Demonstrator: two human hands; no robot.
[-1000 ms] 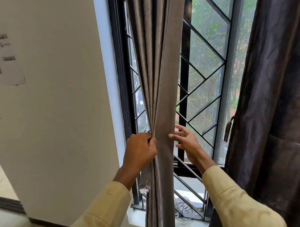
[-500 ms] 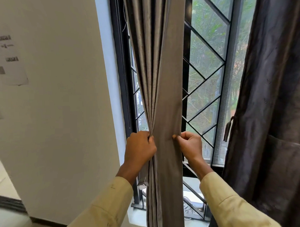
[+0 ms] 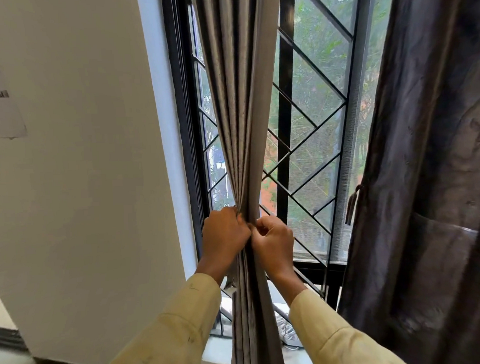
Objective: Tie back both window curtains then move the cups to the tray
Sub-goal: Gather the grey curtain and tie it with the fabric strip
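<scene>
We faced the pale wall [image 3: 84,187] to the left of the grip and the window grille [image 3: 313,130] behind and to the right of it. The dark curtain [image 3: 423,175] hung loose, well to the right of the grip, not yet tied. A small loop [image 3: 354,205] dangled at its inner edge.

The grey curtain [image 3: 238,100] fell straight down into the grip and ran on below it between our sleeves. Our left hand [image 3: 224,234] and right hand [image 3: 273,240] were both clamped on it from either side, fingers curled tight into the folds and knuckles almost touching. We judged this hold was meant to pinch the cloth into a narrow neck, so a tie could go round it. What looked like a strap end [image 3: 232,287] hung just below the left hand, though we could not tell what it was fixed to.

A second before, the right hand lay open, fingers spread at the curtain's right edge. Half a second before, it had curled on that edge, still apart from the left. Now the two had closed together and the bundle was much thinner, with more grille showing beside it. Neither cups nor tray were in view.
</scene>
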